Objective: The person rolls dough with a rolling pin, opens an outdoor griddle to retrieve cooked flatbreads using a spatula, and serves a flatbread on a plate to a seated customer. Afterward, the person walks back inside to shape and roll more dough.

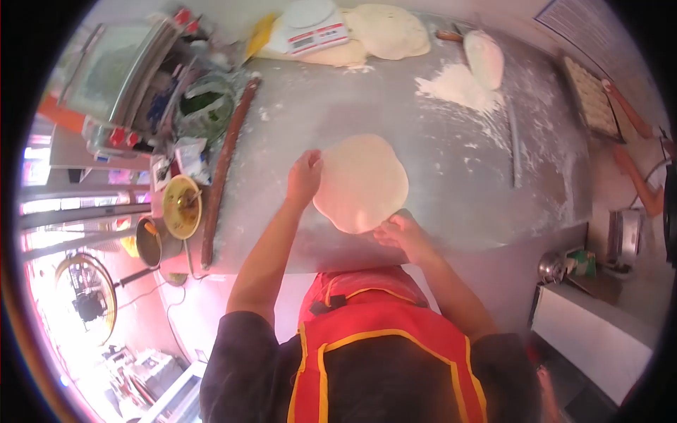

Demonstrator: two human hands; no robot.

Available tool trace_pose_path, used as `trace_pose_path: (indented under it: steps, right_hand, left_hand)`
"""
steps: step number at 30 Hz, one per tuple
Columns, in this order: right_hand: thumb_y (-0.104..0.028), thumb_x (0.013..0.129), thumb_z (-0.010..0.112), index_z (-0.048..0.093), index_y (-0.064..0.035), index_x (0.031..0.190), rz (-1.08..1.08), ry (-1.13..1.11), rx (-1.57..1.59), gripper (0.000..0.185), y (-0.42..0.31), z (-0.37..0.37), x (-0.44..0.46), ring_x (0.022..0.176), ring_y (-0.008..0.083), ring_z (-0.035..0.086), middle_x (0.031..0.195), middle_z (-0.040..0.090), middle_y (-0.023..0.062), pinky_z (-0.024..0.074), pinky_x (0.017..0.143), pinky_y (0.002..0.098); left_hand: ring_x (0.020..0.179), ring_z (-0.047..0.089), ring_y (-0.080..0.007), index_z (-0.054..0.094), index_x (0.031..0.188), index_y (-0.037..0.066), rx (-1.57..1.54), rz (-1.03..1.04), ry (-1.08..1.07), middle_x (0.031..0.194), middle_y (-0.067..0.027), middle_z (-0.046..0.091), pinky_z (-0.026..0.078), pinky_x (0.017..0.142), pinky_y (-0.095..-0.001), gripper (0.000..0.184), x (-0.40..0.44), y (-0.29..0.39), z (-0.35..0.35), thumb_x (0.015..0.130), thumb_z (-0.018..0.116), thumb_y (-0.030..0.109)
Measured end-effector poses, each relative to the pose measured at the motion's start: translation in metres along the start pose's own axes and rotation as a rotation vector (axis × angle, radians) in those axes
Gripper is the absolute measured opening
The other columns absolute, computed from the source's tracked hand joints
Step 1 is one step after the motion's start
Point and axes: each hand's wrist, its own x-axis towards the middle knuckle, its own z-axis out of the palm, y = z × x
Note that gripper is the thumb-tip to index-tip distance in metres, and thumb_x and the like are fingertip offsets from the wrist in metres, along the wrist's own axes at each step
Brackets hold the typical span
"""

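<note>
A round, flat sheet of dough with a slightly wavy edge is in front of me, over the grey worktop. My left hand is closed on its left edge. At its lower right edge, my right hand pinches the rim between thumb and fingers. Whether the sheet lies fully flat or is partly lifted, I cannot tell. A long brown rolling pin lies to the left, apart from both hands.
White flour is heaped at the back right beside a pale scoop-like item. Large dough pieces and a scale stand at the back. A thin rod lies right. Bowls line the left; another person's arms reach a tray.
</note>
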Motion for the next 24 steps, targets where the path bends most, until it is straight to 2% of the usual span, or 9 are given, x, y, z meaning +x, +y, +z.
trace_pose_path:
  steps: [1, 4, 7, 10, 13, 15, 19, 22, 24]
  right_hand:
    - [-0.02, 0.089, 0.059, 0.053, 0.0013, 0.117, 0.069, -0.083, -0.155, 0.035, -0.01, 0.011, -0.002, 0.091, 0.0282, 0.064, 0.103, 0.063, 0.013, 0.0518, 0.08, 0.0398]
    - [-0.022, 0.089, 0.058, 0.043, 0.0019, 0.129, -0.42, 0.065, -0.914, 0.049, -0.013, 0.017, 0.023, 0.112, 0.0361, 0.054, 0.124, 0.053, 0.0205, 0.0442, 0.094, 0.0459]
    - [-0.024, 0.088, 0.056, 0.031, 0.0, 0.138, -1.076, 0.238, -1.188, 0.061, -0.025, 0.05, 0.066, 0.13, 0.0386, 0.035, 0.142, 0.035, 0.0223, 0.0307, 0.105, 0.052]
    - [-0.031, 0.09, 0.052, 0.027, -0.0034, 0.142, -1.068, 0.142, -1.438, 0.064, -0.016, 0.065, 0.095, 0.136, 0.0363, 0.025, 0.148, 0.025, 0.02, 0.0189, 0.11, 0.0537]
    - [-0.039, 0.091, 0.048, 0.025, -0.0056, 0.144, -0.991, 0.173, -1.546, 0.067, -0.014, 0.069, 0.098, 0.137, 0.0359, 0.024, 0.15, 0.021, 0.0184, 0.0147, 0.111, 0.0548]
    - [-0.04, 0.09, 0.048, 0.024, -0.0059, 0.144, -0.987, 0.169, -1.588, 0.068, -0.016, 0.069, 0.098, 0.137, 0.0356, 0.025, 0.15, 0.022, 0.0182, 0.014, 0.111, 0.0546]
    - [-0.041, 0.09, 0.047, 0.023, -0.0065, 0.145, -1.041, 0.201, -1.607, 0.069, -0.013, 0.07, 0.099, 0.137, 0.0351, 0.024, 0.149, 0.023, 0.0178, 0.0134, 0.112, 0.0548]
    - [-0.04, 0.09, 0.047, 0.023, -0.0064, 0.145, -1.012, 0.196, -1.632, 0.069, -0.013, 0.071, 0.1, 0.137, 0.0352, 0.024, 0.149, 0.023, 0.0179, 0.0136, 0.111, 0.0554]
    - [-0.04, 0.09, 0.047, 0.023, -0.0064, 0.145, -1.036, 0.195, -1.627, 0.068, -0.011, 0.069, 0.099, 0.137, 0.0353, 0.023, 0.149, 0.023, 0.018, 0.0138, 0.111, 0.0555]
  left_hand:
    - [0.114, 0.054, -0.0315, 0.049, 0.125, -0.004, 0.239, 0.145, 0.189, 0.124, -0.0192, 0.056, 0.044, 0.095, -0.043, 0.046, -0.002, -0.003, -0.005, 0.091, 0.054, 0.026]
    - [0.133, 0.033, -0.0333, 0.036, 0.137, 0.0, 0.572, 0.449, 0.252, 0.142, -0.0204, 0.037, 0.028, 0.108, -0.0466, 0.061, -0.037, -0.055, 0.025, 0.09, 0.053, 0.035]
    - [0.141, 0.016, -0.0288, 0.025, 0.144, 0.004, 0.592, 0.291, 0.085, 0.151, -0.016, 0.02, 0.016, 0.113, -0.0458, 0.07, -0.08, -0.039, 0.029, 0.09, 0.051, 0.04]
    - [0.142, 0.014, -0.0275, 0.023, 0.145, 0.005, 0.646, 0.248, 0.058, 0.153, -0.0146, 0.017, 0.013, 0.114, -0.0468, 0.072, -0.079, -0.037, 0.027, 0.09, 0.05, 0.042]
    - [0.141, 0.017, -0.0279, 0.023, 0.145, 0.005, 0.535, 0.283, 0.031, 0.153, -0.0149, 0.018, 0.013, 0.114, -0.0476, 0.072, -0.079, -0.056, 0.014, 0.09, 0.052, 0.04]
    - [0.14, 0.02, -0.0304, 0.027, 0.144, 0.003, 0.503, 0.217, 0.27, 0.151, -0.0172, 0.02, 0.015, 0.113, -0.0483, 0.069, -0.084, -0.113, -0.006, 0.089, 0.055, 0.034]
    - [0.133, 0.032, -0.0356, 0.037, 0.134, -0.004, 0.752, -0.205, 0.706, 0.141, -0.0217, 0.036, 0.024, 0.109, -0.0469, 0.056, -0.126, -0.159, -0.09, 0.087, 0.054, 0.02]
    - [0.125, 0.039, -0.0351, 0.04, 0.131, -0.005, 0.848, -0.169, 0.716, 0.134, -0.0213, 0.043, 0.03, 0.105, -0.0449, 0.054, -0.129, -0.169, -0.114, 0.084, 0.054, 0.017]
    - [0.119, 0.044, -0.035, 0.044, 0.124, -0.004, 0.865, -0.246, 0.74, 0.125, -0.0205, 0.048, 0.034, 0.101, -0.0443, 0.047, -0.124, -0.167, -0.124, 0.083, 0.054, 0.016]
